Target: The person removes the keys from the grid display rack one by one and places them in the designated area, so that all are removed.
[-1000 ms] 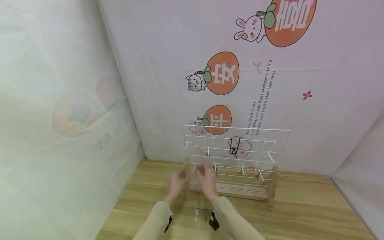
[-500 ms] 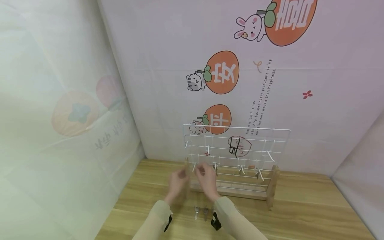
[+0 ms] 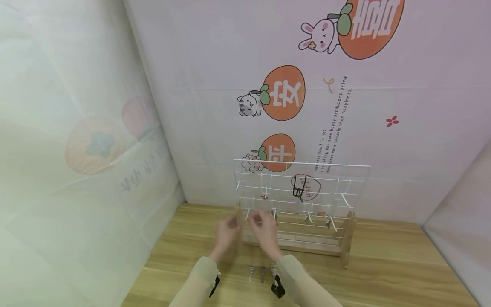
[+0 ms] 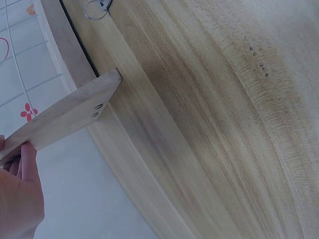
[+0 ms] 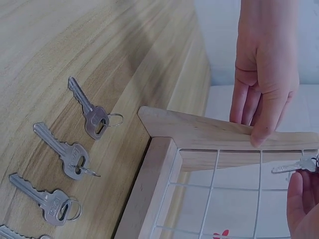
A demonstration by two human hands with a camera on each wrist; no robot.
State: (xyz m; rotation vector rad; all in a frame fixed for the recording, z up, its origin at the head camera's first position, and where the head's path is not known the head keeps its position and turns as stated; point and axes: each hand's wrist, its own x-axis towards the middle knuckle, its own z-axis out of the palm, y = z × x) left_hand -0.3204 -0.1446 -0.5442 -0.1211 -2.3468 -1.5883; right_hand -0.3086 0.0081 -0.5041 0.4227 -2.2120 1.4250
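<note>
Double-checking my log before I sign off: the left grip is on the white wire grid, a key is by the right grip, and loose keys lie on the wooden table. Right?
One slip: the left wrist view shows the left grip on the wooden side piece, not the white wire grid. The rest stands.

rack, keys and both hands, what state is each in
rack: standing on the table
table keys: lying flat, rings on the three fully seen in the right wrist view
rack keys: hanging at hooks, too small to count surely
held key: at right fingertips, blade sticking out
left hand: gripping the wooden side post
right hand: fingers curled, holding a key
</note>
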